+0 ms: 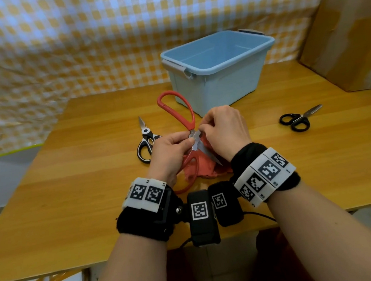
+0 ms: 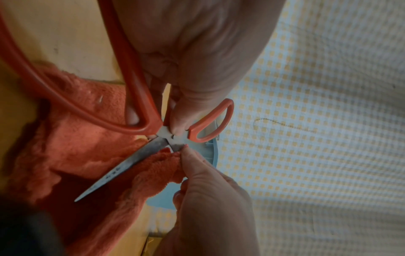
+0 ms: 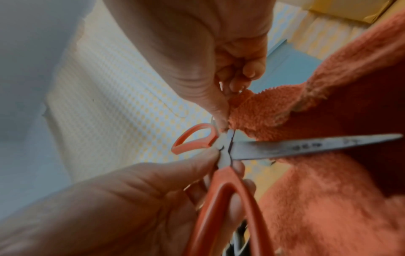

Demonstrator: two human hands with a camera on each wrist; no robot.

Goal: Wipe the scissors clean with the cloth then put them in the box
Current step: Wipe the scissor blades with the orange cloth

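Red-handled scissors (image 1: 178, 109) are held spread wide above the table's middle. My left hand (image 1: 172, 150) grips them at the pivot, thumb on the metal joint (image 2: 166, 133), fingers round one red handle (image 3: 221, 199). My right hand (image 1: 221, 130) pinches a fold of the orange cloth (image 2: 162, 164) against one blade right beside the pivot. The other blade (image 3: 306, 146) sticks out bare over the cloth (image 1: 205, 167), the rest of which lies bunched on the table under my hands. The open light blue box (image 1: 218, 70) stands just behind the hands.
Black-and-white kitchen scissors (image 1: 145, 141) lie left of my hands. Small black-handled scissors (image 1: 299, 118) lie at the right. A brown cardboard box (image 1: 345, 30) stands at the back right. A yellow checked sheet (image 1: 60, 50) hangs behind the wooden table (image 1: 82, 171).
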